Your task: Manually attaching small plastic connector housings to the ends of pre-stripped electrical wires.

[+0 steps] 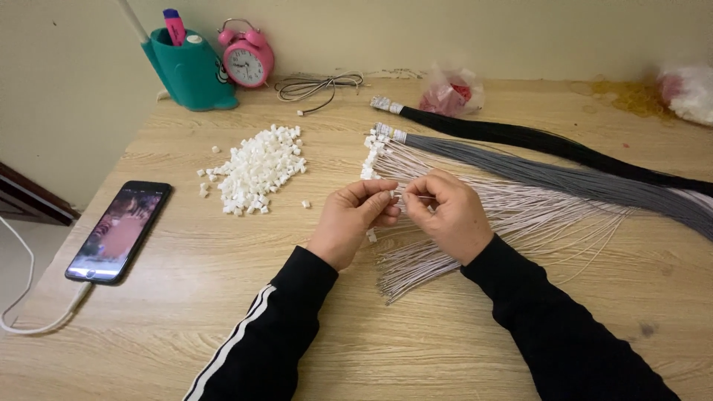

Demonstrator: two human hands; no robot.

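My left hand [355,219] pinches a small white plastic connector [393,194] between thumb and forefinger. My right hand [448,212] faces it, fingertips closed on the end of a thin white wire [417,197] right at the connector. Both hands hover over a fanned bundle of white wires [520,212] lying on the wooden table [186,297]. Several of those wires carry white connectors at their far ends [371,152]. A heap of loose white connectors [256,167] lies to the left of my hands.
A grey wire bundle [564,178] and a black wire bundle [535,137] lie beyond the white one. A phone [119,230] on a charging cable sits at the left. At the back stand a teal pen holder [189,70], a pink alarm clock [246,56], coiled wire [316,85] and plastic bags [451,93].
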